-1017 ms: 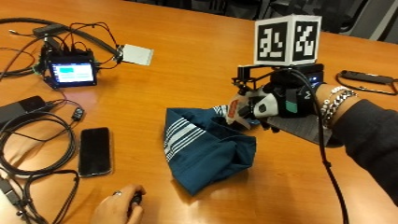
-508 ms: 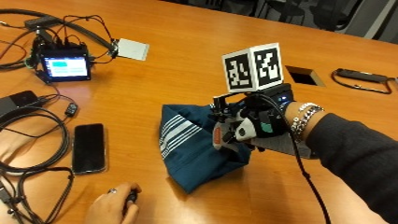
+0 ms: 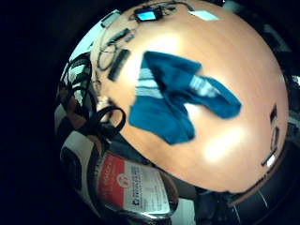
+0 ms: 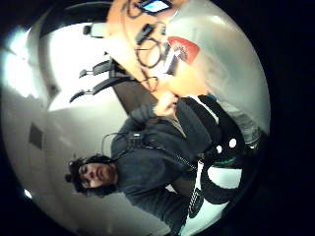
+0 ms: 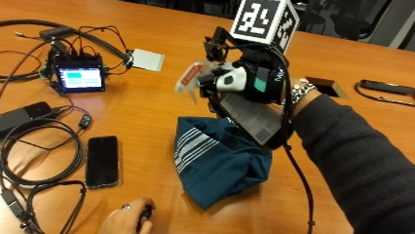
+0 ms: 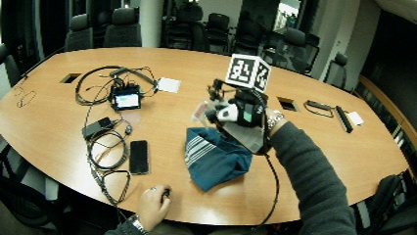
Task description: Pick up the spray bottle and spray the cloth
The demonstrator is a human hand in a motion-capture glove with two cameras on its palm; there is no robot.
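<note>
A dark teal cloth (image 5: 217,163) with a white striped patch lies crumpled on the wooden table (image 5: 156,112). My gloved right hand (image 5: 250,80) grips a clear spray bottle (image 5: 250,117) in the air just above the cloth's far edge. The bottle is tilted, its head (image 5: 193,80) toward the small screen and its labelled body slanting down over the cloth. The little finger side palm view has the bottle's red and white label (image 3: 131,185) close by and the cloth (image 3: 178,103) spread on the table below. In the wide view the hand (image 6: 241,110) hangs over the cloth (image 6: 215,156).
A black phone (image 5: 103,161) lies left of the cloth, with coiled cables (image 5: 39,146) beyond it. A small lit screen (image 5: 78,78) and a white card (image 5: 146,59) sit farther back. A bare left hand (image 5: 126,222) rests at the front edge.
My hand with the bottle has gone from low beside the cloth's right edge to higher above its far edge. The cloth lies as before; the outside camera has shifted.
</note>
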